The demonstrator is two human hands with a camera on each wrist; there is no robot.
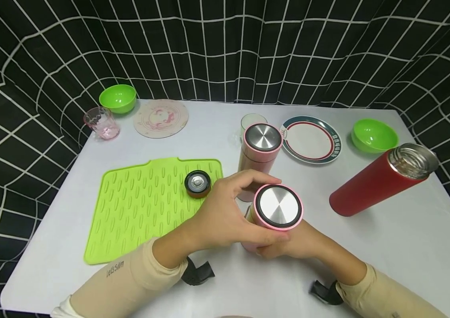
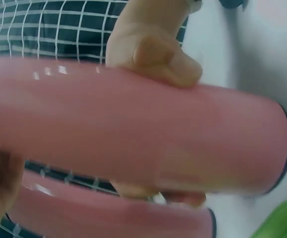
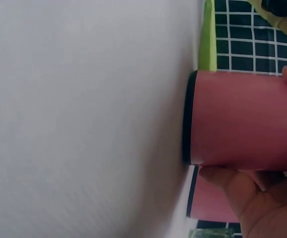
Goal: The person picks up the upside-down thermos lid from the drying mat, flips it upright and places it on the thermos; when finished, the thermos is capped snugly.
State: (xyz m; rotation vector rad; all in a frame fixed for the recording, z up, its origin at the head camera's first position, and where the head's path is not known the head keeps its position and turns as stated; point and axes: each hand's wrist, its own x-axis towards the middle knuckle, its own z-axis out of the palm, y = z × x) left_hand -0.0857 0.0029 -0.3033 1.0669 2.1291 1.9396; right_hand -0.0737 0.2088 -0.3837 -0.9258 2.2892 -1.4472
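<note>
A pink thermos flask (image 1: 279, 206) with a silver-topped lid stands upright between both hands. My left hand (image 1: 225, 214) grips it near the top, its thumb and fingers curled round the side. Lower down, my right hand (image 1: 302, 243) holds the body; its fingers also show in the left wrist view, wrapped round the pink wall. In the right wrist view the flask's black base (image 3: 189, 119) is at the white table; whether it touches cannot be told. Just behind stands a second pink flask (image 1: 261, 154), its lid on.
A red flask (image 1: 372, 187) without a lid stands right. A round black-rimmed cap (image 1: 197, 183) lies on the green mat (image 1: 129, 212). Farther back are green bowls (image 1: 374, 134), a rimmed plate (image 1: 311, 139), a pinkish round mat (image 1: 161, 118), a pink glass (image 1: 102, 123) and a clear glass (image 1: 252, 118).
</note>
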